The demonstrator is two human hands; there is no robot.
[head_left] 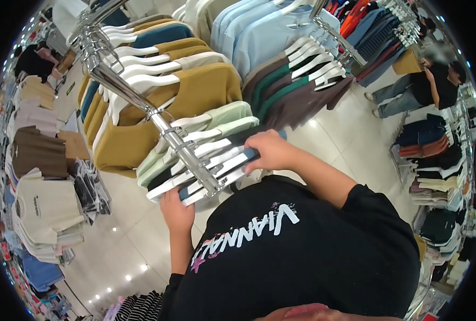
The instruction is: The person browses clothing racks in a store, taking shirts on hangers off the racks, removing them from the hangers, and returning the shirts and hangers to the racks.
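Currently, in the head view, the front white hangers (230,163) remain on the chrome rail (128,91), at its near end. The right hand (272,152) has its fingers closed on their shoulder ends; the left hand (177,209) has its fingers curled at the opposite ends (firm grip or light contact: cannot tell). Handling appears partway: mustard garments (211,83) and pale green garments (232,112) hang grouped behind, while the front set probably needs settling. Most hooks and the front garments' lower parts are hidden.
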